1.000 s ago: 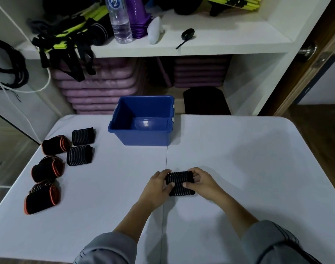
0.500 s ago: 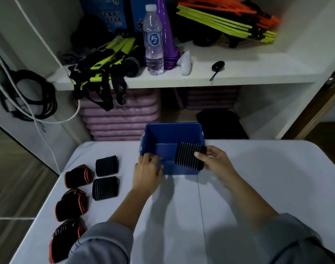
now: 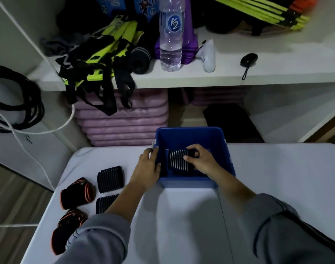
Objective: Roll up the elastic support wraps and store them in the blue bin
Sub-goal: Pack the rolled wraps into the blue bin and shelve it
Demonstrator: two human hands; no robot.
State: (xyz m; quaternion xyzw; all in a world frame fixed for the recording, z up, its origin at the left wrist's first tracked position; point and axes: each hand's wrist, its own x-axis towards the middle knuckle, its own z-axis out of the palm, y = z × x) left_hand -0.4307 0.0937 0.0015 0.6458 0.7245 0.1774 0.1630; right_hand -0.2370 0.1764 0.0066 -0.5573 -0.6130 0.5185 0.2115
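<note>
The blue bin (image 3: 191, 182) stands at the far edge of the white table (image 3: 277, 178). My right hand (image 3: 203, 161) is inside it, holding a rolled black ribbed wrap (image 3: 177, 161) low in the bin. My left hand (image 3: 146, 168) grips the bin's left wall. Left of the bin lie two more rolled black ribbed wraps (image 3: 110, 179), (image 3: 104, 203), the nearer one partly behind my left forearm. Beside them are two black wraps with orange edging (image 3: 77, 193), (image 3: 67, 231), the nearer partly hidden by my sleeve.
Behind the table is a white shelf (image 3: 239, 77) with a water bottle (image 3: 170, 35), neon-yellow straps (image 3: 98, 60) hanging over its edge, and purple cones. Stacked purple mats (image 3: 124, 122) sit under it. Black cables (image 3: 16, 103) hang at the left.
My right hand carried the rolled wrap from the table's middle forward and down into the bin. My left hand moved from the wrap to the bin's left wall. The view tilted forward.
</note>
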